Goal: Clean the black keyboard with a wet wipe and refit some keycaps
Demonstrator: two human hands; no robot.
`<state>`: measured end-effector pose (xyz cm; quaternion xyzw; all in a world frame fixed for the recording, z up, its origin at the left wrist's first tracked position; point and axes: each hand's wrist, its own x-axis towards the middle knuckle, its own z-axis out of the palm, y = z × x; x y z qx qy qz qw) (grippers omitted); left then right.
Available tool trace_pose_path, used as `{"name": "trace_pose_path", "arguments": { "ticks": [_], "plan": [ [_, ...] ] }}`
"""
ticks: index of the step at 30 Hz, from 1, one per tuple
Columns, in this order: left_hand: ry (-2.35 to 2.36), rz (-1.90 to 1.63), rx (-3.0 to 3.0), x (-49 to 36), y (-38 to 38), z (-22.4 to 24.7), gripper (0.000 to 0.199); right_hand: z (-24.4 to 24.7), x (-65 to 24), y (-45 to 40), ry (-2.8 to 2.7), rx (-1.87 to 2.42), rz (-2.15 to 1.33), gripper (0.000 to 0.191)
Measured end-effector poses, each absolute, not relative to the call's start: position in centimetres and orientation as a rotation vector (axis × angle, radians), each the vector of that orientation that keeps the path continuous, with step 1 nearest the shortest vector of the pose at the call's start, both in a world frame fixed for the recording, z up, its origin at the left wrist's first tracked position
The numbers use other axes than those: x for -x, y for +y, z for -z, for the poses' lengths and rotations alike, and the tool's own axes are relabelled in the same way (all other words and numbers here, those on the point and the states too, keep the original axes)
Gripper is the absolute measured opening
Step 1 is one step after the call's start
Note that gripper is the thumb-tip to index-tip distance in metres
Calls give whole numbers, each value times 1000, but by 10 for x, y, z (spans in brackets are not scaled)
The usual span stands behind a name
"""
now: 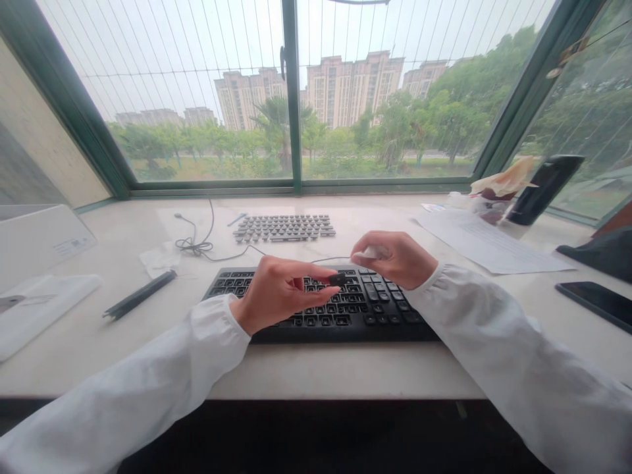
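A black keyboard (345, 334) lies across the middle of the pale table. Its left and middle part shows open key sockets, while keycaps sit on the right part. Over the middle of it, my left hand (286, 289) pinches a small black keycap (338, 280) between thumb and fingertips. My right hand (395, 258) is above the keyboard's upper right part, its fingers curled round a small whitish, translucent thing (376, 252) that is too blurred to name. Behind the keyboard, loose keycaps (284, 227) lie in rows on the table.
A black brush-like tool (141, 294), a cable (195, 245) and a white box (44, 237) are at the left. Paper sheets (484, 240), a dark upright object (546, 189) and a phone (600, 303) are at the right. A window stands behind the table (375, 375).
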<state>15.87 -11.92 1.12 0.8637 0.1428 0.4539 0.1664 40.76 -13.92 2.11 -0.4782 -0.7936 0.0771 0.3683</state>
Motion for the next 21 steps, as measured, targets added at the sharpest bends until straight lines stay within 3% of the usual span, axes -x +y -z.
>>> {"name": "trace_pose_path", "arguments": {
  "ticks": [6,9,14,21],
  "plan": [
    [383,-1335,-2430,-158,-117,-10,22,-26,-395,-150,-2028,1158,-637,13],
    [389,-1350,-2458,-158,-115,-9,22,-28,-387,-156,-2026,1144,-794,20],
    [351,-1497,-2710,-161,-119,-10,16,-26,-368,-164,-2042,1228,-755,41],
    [312,-1640,-2804,-164,-127,-9,5,-21,-355,-164,-2011,1130,-643,41]
  ]
}}
